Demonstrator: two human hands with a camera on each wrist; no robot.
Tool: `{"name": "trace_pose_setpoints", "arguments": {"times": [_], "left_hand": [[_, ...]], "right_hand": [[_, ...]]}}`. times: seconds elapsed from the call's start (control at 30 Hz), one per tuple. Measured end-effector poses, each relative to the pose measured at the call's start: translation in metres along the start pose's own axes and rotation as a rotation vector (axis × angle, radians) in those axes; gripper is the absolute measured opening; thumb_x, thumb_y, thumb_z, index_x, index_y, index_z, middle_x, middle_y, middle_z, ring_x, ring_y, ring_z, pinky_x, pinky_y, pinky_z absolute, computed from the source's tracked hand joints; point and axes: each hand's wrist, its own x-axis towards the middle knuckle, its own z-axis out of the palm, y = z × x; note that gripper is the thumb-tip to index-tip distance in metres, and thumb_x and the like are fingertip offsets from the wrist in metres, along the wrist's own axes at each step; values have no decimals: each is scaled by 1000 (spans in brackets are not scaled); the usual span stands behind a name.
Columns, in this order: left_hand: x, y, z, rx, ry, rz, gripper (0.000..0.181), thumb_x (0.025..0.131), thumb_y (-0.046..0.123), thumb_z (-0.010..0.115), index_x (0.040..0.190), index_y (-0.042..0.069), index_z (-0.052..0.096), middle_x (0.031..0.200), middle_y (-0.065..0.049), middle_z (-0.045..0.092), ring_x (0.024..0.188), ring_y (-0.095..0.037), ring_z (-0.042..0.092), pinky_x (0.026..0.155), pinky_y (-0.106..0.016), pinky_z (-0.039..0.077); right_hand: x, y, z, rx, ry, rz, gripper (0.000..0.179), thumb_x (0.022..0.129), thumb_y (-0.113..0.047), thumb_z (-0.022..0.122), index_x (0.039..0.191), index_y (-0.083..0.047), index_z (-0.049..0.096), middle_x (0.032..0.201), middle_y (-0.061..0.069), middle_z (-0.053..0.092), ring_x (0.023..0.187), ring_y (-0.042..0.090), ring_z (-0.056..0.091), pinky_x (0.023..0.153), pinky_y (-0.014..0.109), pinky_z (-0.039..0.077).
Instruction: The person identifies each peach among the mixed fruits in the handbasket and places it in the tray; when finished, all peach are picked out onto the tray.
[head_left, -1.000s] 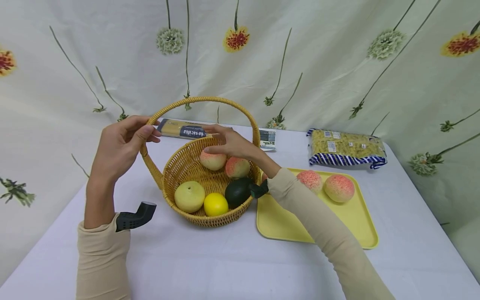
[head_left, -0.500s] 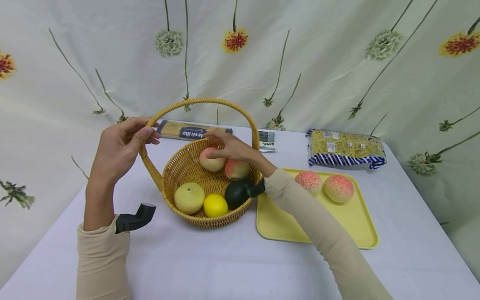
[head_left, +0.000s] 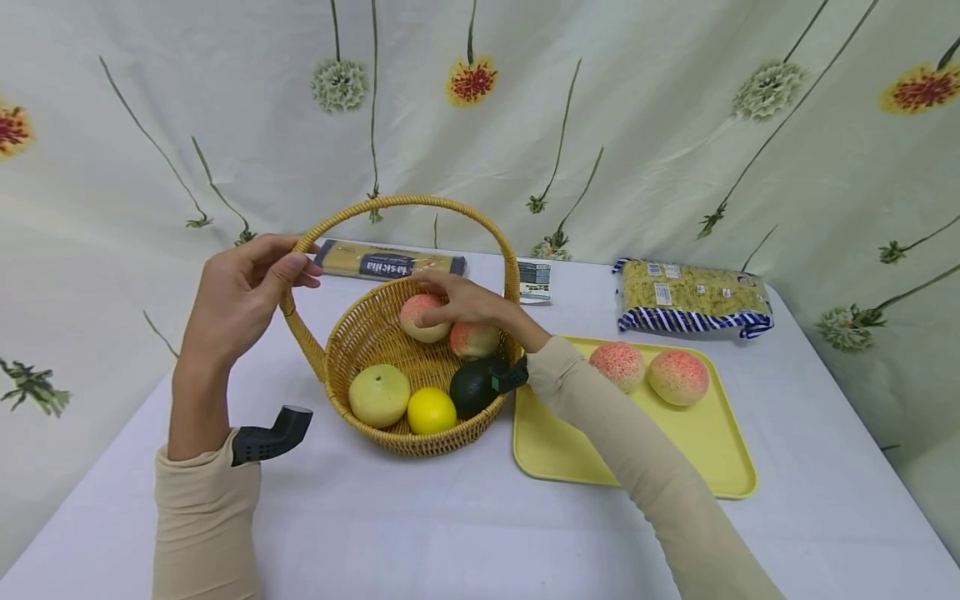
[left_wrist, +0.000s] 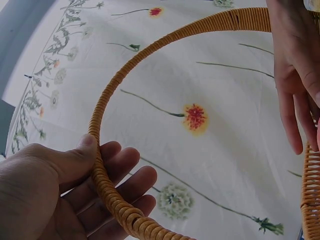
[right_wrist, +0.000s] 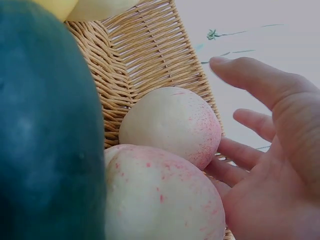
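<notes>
Now the right hand [head_left: 468, 298] sits a little lower than a second ago: its fingers, which reached out above the far rim, have dropped behind a pink-flecked peach [head_left: 418, 330] at the far edge of the round wicker basket [head_left: 420, 446]. The peach itself has not shifted, so the hand appears to have come around it without taking its weight. Seen from the right wrist, that hand is loosely spread, thumb held off, fingers at the peach's side; whether the fingertips touch is hard to tell. A second peach [head_left: 474, 340] lies just beside the first. Meanwhile the left hand is unchanged, its [head_left: 236, 296] thumb and curled fingers lightly holding the left side of the tall handle [head_left: 408, 200]. Along the basket's near edge rest a pale green fruit [head_left: 379, 395], a yellow lemon [head_left: 431, 411] and a dark avocado [head_left: 472, 387]. Right of the basket, two more peaches [head_left: 679, 377] lie toward the far edge of a yellow tray [head_left: 562, 450].
</notes>
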Motion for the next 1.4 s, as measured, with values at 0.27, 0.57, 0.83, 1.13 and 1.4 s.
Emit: {"name": "trace_pose_setpoints", "arguments": {"times": [0.27,0.57,0.83,1.13,1.4], "left_hand": [[0,1,0,8,-2,-1,25,96,12,58,116,-1,63,86,14,67,78,-4,66,61,-15,50],[0,1,0,13,-3,3,26,96,12,58,117,-1,63,86,14,66,78,-3,65,61,-15,50],[0,2,0,12,-5,2,26,96,13,58,118,0,63,87,11,67,79,-6,66,62,-15,50],[0,2,-1,14,-7,2,27,96,13,57,118,0,63,87,12,67,79,-6,66,64,-14,50],[-1,2,-1,8,-9,3,27,96,13,57,118,-1,63,86,14,66,78,-4,66,64,-14,50]], "right_hand": [[3,4,2,-114,-43,24,70,89,-24,67,148,-9,34,148,10,40,129,21,44,103,31,39],[3,3,4,-193,-111,45,70,87,-23,69,148,-10,36,141,10,47,121,21,49,101,30,40],[2,3,6,-242,-105,86,71,88,-23,68,148,-13,34,142,10,45,122,22,49,100,33,41],[2,2,6,-278,-105,84,67,88,-24,70,146,-11,39,138,9,50,120,21,50,100,31,41],[1,2,7,-262,-99,59,64,88,-24,69,143,-10,41,134,9,51,116,20,51,97,30,43]]}}
